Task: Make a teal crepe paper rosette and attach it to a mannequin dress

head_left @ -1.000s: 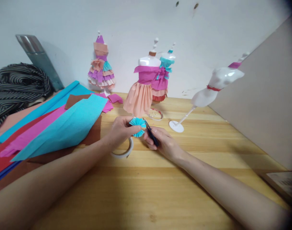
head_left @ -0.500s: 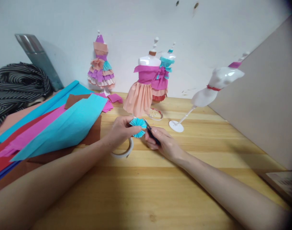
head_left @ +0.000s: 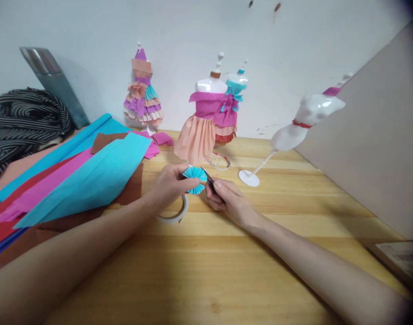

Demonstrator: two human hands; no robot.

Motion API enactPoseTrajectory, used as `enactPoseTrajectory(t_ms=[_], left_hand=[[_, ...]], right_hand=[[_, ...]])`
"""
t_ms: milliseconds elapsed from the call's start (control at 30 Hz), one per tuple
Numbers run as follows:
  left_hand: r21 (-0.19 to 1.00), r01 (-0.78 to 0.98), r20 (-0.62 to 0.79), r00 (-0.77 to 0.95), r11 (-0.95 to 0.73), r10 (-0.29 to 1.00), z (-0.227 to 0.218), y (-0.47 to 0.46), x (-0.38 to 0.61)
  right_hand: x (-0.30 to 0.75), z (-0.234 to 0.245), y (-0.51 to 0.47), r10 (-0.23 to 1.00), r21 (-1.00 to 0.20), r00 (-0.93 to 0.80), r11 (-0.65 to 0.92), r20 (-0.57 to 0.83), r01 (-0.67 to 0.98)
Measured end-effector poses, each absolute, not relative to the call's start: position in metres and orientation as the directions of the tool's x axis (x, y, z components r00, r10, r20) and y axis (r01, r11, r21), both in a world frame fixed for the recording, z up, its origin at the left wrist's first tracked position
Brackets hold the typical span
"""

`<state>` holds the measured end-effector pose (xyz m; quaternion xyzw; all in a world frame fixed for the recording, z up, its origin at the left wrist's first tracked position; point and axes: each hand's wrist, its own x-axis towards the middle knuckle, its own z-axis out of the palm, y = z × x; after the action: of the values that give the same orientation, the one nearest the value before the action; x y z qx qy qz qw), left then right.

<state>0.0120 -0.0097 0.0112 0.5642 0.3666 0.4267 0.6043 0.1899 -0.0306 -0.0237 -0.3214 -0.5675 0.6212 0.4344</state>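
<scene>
Between the fingers and thumb of my left hand (head_left: 174, 180) is a round, pleated turquoise paper rosette (head_left: 194, 175). My right hand (head_left: 228, 196) is closed round dark-handled scissors (head_left: 210, 179), whose metal blades lie at the rosette's right edge. How far the blades are parted is too small to tell. Just below my left hand a roll of double-sided tape (head_left: 179, 212) rests on the table, partly hidden by the wrist. Behind my hands stands a small mannequin (head_left: 201, 122) in a magenta top and pleated peach skirt.
Coloured crepe paper sheets (head_left: 87, 180) spread over the left, with magenta scraps (head_left: 162, 138) behind. Two more dressed mannequins (head_left: 143, 95) (head_left: 232, 108) stand by the wall. A bare white mannequin (head_left: 291, 131) leans at right. A second tape ring (head_left: 222, 161) and striped cloth (head_left: 26, 117) lie farther back.
The scissors have shifted slightly to the left, with their blades now reaching over the rosette's edge. My left hand keeps its hold, almost still.
</scene>
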Motion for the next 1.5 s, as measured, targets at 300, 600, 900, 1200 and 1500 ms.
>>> enactPoseTrajectory(t_ms=[300, 600, 900, 1200, 1500], left_hand=[[0.993, -0.12, 0.034, 0.375, 0.012, 0.926, 0.006, -0.005, 0.009], [0.99, -0.136, 0.028, 0.409, 0.031, 0.912, 0.006, -0.003, 0.006], [0.997, -0.079, 0.025, 0.465, 0.014, 0.885, 0.003, -0.006, 0.009], [0.977, 0.077, 0.126, 0.544, -0.199, 0.83, -0.009, -0.009, 0.01], [0.957, 0.148, 0.131, 0.549, -0.251, 0.825, 0.0, -0.016, 0.009]], right_hand=[[0.193, -0.018, -0.032, 0.928, -0.99, -0.352, 0.14, 0.12, 0.033], [0.19, -0.025, -0.028, 0.946, -0.98, -0.276, 0.13, 0.167, -0.147], [0.191, -0.02, -0.032, 0.962, -0.971, -0.132, 0.241, 0.24, -0.009], [0.185, -0.006, -0.038, 0.953, -0.931, -0.156, 0.289, 0.258, 0.222], [0.182, -0.005, -0.041, 0.949, -0.921, -0.089, 0.315, 0.302, 0.23]])
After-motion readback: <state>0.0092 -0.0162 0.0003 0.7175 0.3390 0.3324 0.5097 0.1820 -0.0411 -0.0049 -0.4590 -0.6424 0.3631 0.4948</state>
